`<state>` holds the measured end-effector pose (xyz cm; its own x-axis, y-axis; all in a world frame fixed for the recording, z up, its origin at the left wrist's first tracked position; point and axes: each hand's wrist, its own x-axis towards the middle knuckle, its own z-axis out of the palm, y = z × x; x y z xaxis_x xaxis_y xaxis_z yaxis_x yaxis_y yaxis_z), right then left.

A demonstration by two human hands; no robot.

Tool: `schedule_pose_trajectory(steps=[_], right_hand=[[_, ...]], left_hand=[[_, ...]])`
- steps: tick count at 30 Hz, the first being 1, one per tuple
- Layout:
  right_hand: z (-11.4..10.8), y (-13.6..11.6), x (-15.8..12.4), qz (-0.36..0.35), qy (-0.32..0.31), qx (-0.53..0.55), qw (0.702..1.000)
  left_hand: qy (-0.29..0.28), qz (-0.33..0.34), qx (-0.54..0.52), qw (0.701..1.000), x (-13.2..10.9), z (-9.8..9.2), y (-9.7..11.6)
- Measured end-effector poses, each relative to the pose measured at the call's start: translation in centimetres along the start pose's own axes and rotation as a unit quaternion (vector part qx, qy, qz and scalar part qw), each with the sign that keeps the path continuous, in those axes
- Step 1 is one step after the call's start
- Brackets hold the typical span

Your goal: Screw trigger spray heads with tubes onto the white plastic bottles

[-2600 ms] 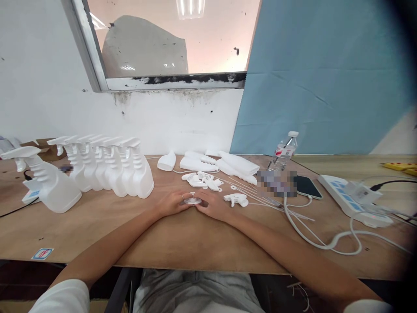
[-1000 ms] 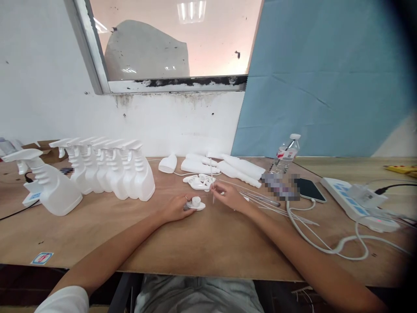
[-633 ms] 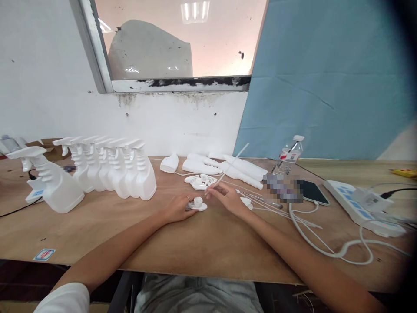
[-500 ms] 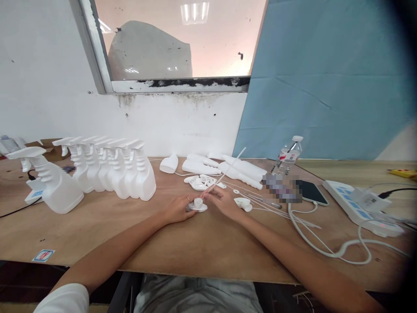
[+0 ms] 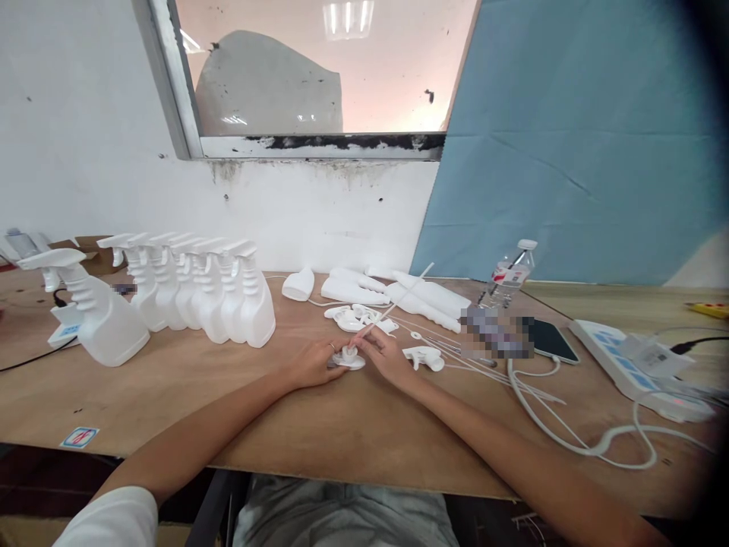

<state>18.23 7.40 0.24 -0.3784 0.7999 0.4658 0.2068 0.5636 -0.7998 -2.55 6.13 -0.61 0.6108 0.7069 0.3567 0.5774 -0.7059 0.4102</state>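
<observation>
My left hand (image 5: 312,365) is closed on a white plastic spray head (image 5: 351,364), low over the tabletop. Between the fingers of my right hand (image 5: 388,357) is a thin white dip tube (image 5: 403,295), which slants up and away to the right. The tube's lower end is at the spray head's round collar; my fingers partly hide that spot, so I cannot tell whether it is inside. Just right of my right hand lies another white trigger head (image 5: 424,358). Beyond my hands is a pile of small white plastic parts (image 5: 342,316).
White spray bottles (image 5: 259,308) stand in a row at left, one (image 5: 111,323) apart in front. White bottles (image 5: 350,287) lie by the wall. Loose tubes, a clear drink bottle (image 5: 511,275), a phone (image 5: 550,339) and a power strip (image 5: 626,372) with cables occupy the right.
My right hand has come slightly closer to the left, bringing the tube's lower end down to the spray head's collar. The camera view has shifted a little.
</observation>
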Motion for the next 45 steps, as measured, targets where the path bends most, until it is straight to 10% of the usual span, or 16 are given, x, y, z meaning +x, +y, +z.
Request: schedule_pose_trajectory(steps=[45], right_hand=[[1.3,-1.1,0.9,-0.04,-0.043,-0.189,0.98]], left_hand=[[0.03,-0.021,-0.04,0.999,0.1,1.8,-1.8]])
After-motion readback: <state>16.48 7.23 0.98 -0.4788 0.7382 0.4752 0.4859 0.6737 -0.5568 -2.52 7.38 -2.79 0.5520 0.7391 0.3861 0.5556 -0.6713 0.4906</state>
